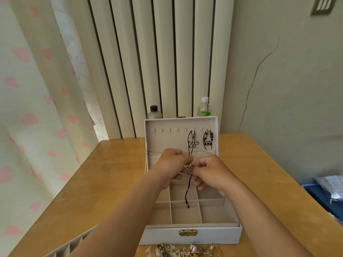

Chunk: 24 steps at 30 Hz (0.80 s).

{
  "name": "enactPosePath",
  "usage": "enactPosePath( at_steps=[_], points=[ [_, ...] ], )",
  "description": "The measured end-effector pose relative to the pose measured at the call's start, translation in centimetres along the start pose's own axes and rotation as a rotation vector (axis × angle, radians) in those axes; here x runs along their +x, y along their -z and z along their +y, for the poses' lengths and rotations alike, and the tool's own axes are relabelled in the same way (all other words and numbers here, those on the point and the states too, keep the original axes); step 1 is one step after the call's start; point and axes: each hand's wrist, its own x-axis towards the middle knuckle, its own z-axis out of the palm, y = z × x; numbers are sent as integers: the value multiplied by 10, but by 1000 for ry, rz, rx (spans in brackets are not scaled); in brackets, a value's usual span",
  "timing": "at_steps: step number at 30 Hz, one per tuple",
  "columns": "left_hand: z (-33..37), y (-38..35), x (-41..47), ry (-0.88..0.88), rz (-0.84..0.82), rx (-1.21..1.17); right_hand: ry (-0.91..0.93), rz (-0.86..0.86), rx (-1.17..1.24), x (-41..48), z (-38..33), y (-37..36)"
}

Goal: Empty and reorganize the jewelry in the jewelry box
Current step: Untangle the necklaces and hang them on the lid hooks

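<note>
A white jewelry box (191,235) stands open on the wooden table, its lid upright with a row of hooks. A flower-pendant necklace (193,142) on a dark cord hangs from one hook; a camera-pendant necklace (208,140) hangs to its right. My left hand (171,164) and my right hand (209,173) both pinch the flower necklace's dark cord in front of the lid. The cord's loose end (187,197) dangles over the beige compartments (185,214), which hold nothing visible.
A heap of loose jewelry (185,251) lies on the table in front of the box. A removed tray insert (70,247) sits at lower left. Two bottles (155,112) (204,107) stand behind the lid. A blue bin (323,197) with a bag is at right.
</note>
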Motion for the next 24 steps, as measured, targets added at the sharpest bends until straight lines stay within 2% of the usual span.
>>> enactPosePath(
  at_steps=[2,5,7,9,14,19,21,24],
  points=[
    [-2,1,0,-3,-1,-1,-6,63,-9,3,-1,2],
    [-4,4,-1,-20,-12,39,44,279,48,9,-6,7],
    [-6,4,-1,-29,-23,70,97,353,37,13,-11,8],
    [-7,4,-2,-33,-32,74,106,321,-7,16,-16,5],
    [-6,6,-3,-75,-30,-15,-28,183,0,15,-14,-2],
    [9,17,0,-84,-65,-358,-86,-164,139,11,-8,-10],
    [13,19,1,-117,-20,-342,-27,-137,37,13,-3,-12],
    [14,23,3,-203,85,-164,53,-38,-25,18,1,-10]
  ],
)
